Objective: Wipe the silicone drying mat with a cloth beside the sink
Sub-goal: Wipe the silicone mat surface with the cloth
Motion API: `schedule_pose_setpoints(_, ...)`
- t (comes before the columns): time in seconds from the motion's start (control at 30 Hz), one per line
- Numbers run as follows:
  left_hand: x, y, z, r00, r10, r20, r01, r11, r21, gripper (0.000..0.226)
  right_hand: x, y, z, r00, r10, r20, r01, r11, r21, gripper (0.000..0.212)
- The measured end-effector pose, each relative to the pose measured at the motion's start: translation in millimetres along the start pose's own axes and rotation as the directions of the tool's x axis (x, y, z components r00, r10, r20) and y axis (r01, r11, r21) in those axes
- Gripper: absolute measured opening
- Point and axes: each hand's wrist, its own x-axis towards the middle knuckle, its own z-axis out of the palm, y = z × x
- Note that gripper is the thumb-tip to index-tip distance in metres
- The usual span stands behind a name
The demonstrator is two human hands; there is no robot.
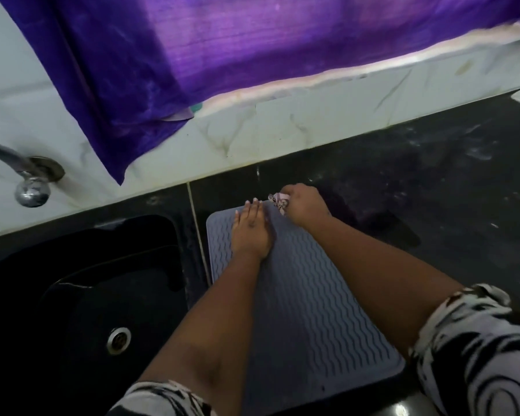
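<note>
Grey silicone drying mat (306, 295) lies flat on the dark tabletop (433, 181), just right of the black sink (81, 289). Left hand (251, 231) is flat, fingers spread narrow, pressing down the mat's far-left part to pin it. Right hand (302, 207) is fisted round a bunched patterned cloth (278, 202) at the mat's far edge, near the far-right corner. Step in hand, I'd judge: wiping underway at the far end, w/ most of the ribbed surface toward the person prob. still to do. Next move calls for dragging the cloth back along the ridges w/ firm pressure, keeping the left hand as anchor so the mat doesn't slide.
</note>
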Motion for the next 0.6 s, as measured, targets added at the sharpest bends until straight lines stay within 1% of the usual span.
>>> schedule_pose_setpoints(0.1, 4.6, -1.9, 21.5, 0.998, -0.051, -0.028, 0.046, 0.987, -0.153, 0.054, 18.8, -1.8, 28.0, 0.992, -0.106, 0.064, 0.119, 0.958, -0.259, 0.028)
schedule_pose_setpoints(0.17, 7.0, -5.2, 29.3, 0.993, -0.108, -0.038, 0.097, 0.969, -0.225, 0.054, 17.9, -1.8, 40.5, 0.986, -0.160, 0.044, 0.166, 0.933, -0.321, 0.026)
schedule_pose_setpoints(0.23, 7.7, -6.5, 28.9, 0.993, -0.099, -0.059, 0.081, 0.964, -0.252, 0.052, 11.5, 2.8, 43.3, 0.986, -0.150, 0.068, 0.164, 0.937, -0.308, 0.025)
schedule_pose_setpoints(0.3, 9.2, -5.8, 25.0, 0.995, -0.066, -0.077, 0.045, 0.968, -0.245, 0.050, -5.1, 15.4, 44.0, 0.975, -0.163, 0.149, 0.201, 0.934, -0.296, 0.026)
schedule_pose_setpoints(0.33, 10.4, -6.2, 24.3, 0.994, -0.067, -0.082, 0.045, 0.968, -0.245, 0.051, -18.3, 22.6, 44.2, 0.966, -0.172, 0.191, 0.225, 0.926, -0.302, 0.027)
schedule_pose_setpoints(0.43, 10.5, -7.7, 25.1, 0.991, -0.106, -0.086, 0.079, 0.960, -0.267, 0.051, -76.3, 32.8, 32.4, 0.949, -0.188, 0.252, 0.259, 0.920, -0.293, 0.026)
schedule_pose_setpoints(0.47, 11.0, -8.1, 24.9, 0.990, -0.111, -0.083, 0.085, 0.958, -0.276, 0.051, -93.0, 33.5, 25.2, 0.941, -0.171, 0.291, 0.252, 0.929, -0.270, 0.024)
schedule_pose_setpoints(0.53, 11.1, -7.7, 24.8, 0.988, -0.119, -0.100, 0.088, 0.957, -0.276, 0.052, -105.3, 31.6, 9.2, 0.906, -0.102, 0.412, 0.212, 0.949, -0.232, 0.018)
schedule_pose_setpoints(0.57, 10.9, -7.1, 24.8, 0.987, -0.122, -0.104, 0.090, 0.959, -0.269, 0.052, -100.8, 30.6, 2.7, 0.886, -0.060, 0.460, 0.169, 0.965, -0.198, 0.015)
schedule_pose_setpoints(0.6, 10.6, -7.4, 25.2, 0.988, -0.123, -0.095, 0.093, 0.959, -0.266, 0.053, -93.4, 27.4, -3.9, 0.880, -0.022, 0.475, 0.101, 0.984, -0.143, 0.012)
